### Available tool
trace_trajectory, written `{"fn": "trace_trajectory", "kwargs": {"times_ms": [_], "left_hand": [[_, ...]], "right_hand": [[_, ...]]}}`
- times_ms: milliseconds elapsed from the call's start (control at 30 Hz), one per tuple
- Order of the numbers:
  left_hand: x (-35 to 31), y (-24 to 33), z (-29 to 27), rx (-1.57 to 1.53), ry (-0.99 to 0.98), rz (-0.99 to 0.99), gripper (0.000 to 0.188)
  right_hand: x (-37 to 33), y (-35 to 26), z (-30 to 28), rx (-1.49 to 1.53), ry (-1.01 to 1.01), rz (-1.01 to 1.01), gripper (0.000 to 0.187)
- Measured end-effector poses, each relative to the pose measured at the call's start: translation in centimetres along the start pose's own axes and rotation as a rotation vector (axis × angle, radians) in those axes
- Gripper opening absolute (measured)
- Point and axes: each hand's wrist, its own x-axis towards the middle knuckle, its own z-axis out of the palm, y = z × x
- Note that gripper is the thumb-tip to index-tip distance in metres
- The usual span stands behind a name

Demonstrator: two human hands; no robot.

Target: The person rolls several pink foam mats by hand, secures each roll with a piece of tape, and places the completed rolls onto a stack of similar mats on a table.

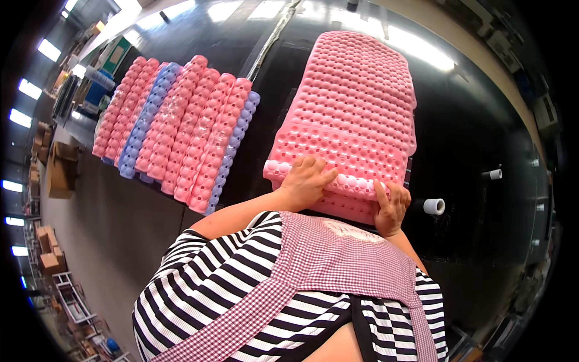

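The pink mat [356, 90] lay ahead of both hands, its near edge turned over into a thick fold beneath them. By its look it was light and pliable, springy at the bubbles, unlikely to break but perhaps slick on its glossy face; the turned edge seemed the best hold, taken near both ends so it stayed even. The left hand [306, 181] had its fingers bent over the fold, and the right hand [393, 208] gripped it close to the right end, thumb and fingers apart across it. Further pink layers [350, 206] showed under the fold, between the hands. Rolled mats [172, 133], pink and blue, lay left of the left hand; a white tube [433, 207] sat just right of the right hand.
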Motion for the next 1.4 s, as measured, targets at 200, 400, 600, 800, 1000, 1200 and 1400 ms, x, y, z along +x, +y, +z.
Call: {"fn": "trace_trajectory", "kwargs": {"times_ms": [200,400,600,800,1000,1200,1400], "left_hand": [[-1.0,0.3,0.5,0.007,0.143,-0.027,0.056],[0.1,1.7,0.2,-0.022,0.039,-0.134,0.066],[0.8,1.4,1.4,-0.05,-0.029,0.003,0.066],[2.9,0.6,0.3,-0.069,-0.067,-0.025,0.059],[3.0,0.5,0.4,-0.062,-0.087,-0.033,0.057],[3.1,0.4,0.4,-0.067,-0.072,-0.021,0.059],[2.5,0.2,0.2,-0.022,-0.136,-0.002,0.058]], "right_hand": [[-0.4,0.2,0.3,0.018,-0.035,-0.045,0.052],[2.0,1.0,-0.1,0.136,-0.249,0.056,0.054],[3.4,2.7,0.0,0.174,-0.358,0.12,0.054],[2.8,11.2,-3.6,0.33,0.112,0.584,0.031],[-3.8,18.0,-8.0,0.29,-0.575,0.997,0.045],[-2.8,16.7,-6.5,0.057,-0.706,0.989,0.017],[4.5,8.8,-4.3,1.354,-0.089,0.778,0.018]]}}
